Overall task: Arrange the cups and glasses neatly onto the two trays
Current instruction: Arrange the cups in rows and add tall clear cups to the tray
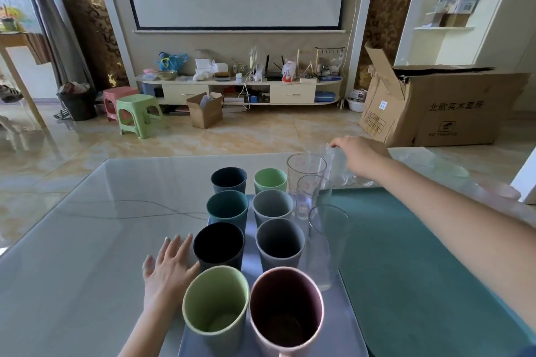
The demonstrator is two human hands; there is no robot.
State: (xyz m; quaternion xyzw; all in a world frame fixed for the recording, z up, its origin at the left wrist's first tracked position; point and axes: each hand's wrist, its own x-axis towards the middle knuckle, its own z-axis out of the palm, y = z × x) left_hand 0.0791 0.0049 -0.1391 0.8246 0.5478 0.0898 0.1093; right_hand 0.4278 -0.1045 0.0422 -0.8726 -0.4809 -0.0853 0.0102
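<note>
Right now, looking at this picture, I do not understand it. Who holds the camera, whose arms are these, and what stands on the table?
There is no machine. A person wears one camera on the head, looking forward and down, so both arms are that person's. The left hand rests open on the table. The right hand reaches far and pinches a clear glass. Eight coloured cups stand in two rows on a pale tray, with three clear glasses beside them. A green tray lies to the right.

The pink cup (286, 313) and the blue tray (348, 336) run off the bottom edge; the right hand (361, 158) hides part of a clear glass (336, 164), so its grip cannot be told. The green tray (420, 269) is cut off at the right.
</note>
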